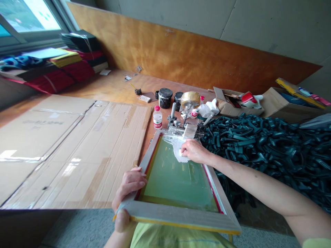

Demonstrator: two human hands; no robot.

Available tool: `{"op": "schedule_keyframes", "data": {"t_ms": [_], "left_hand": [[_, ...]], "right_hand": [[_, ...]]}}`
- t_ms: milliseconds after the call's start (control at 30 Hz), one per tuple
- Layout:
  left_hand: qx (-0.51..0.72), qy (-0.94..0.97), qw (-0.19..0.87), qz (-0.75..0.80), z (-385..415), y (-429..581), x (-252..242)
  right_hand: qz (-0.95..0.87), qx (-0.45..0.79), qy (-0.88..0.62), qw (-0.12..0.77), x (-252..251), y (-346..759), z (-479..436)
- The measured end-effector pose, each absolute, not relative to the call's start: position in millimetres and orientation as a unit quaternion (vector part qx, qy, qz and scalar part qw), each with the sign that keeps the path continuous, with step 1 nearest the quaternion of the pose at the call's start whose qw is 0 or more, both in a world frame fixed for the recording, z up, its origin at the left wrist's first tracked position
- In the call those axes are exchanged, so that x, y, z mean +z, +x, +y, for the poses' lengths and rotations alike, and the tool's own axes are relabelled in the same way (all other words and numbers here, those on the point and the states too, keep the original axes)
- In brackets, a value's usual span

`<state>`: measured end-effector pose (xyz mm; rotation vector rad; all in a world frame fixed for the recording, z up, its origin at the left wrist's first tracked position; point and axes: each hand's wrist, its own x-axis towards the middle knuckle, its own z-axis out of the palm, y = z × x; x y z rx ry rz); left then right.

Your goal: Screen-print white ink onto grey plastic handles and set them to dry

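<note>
A silk-screen printing frame (181,215) with a green mesh (178,186) lies in front of me, its far end at a metal hinge clamp (178,124). My left hand (130,189) is wrapped round the frame's near left corner, thumb at the front edge. At the far end of the mesh, my right hand (194,151) is closed with fingertips pressed down on a small white wad (180,152); its exact kind is mostly hidden by the fingers. A whitish, wet-looking patch (178,144) spreads around the fingertips.
Flattened cardboard (77,151) covers the table's left side. A red-capped bottle (157,119), black ink tubs (165,98) and a tape roll (190,99) stand beyond the frame. Dark green plastic parts (253,148) are heaped at right, before open cardboard boxes (238,106).
</note>
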<state>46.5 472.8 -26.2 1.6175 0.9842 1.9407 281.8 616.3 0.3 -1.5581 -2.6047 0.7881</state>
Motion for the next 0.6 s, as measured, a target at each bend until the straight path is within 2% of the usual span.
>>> {"op": "schedule_keyframes", "data": {"t_ms": [600], "left_hand": [[0.708,0.566,0.222,0.360,471.6,50.4,-24.5]], "right_hand": [[-0.834,0.233,-0.501,-0.002,0.7,282.5,615.4]]}}
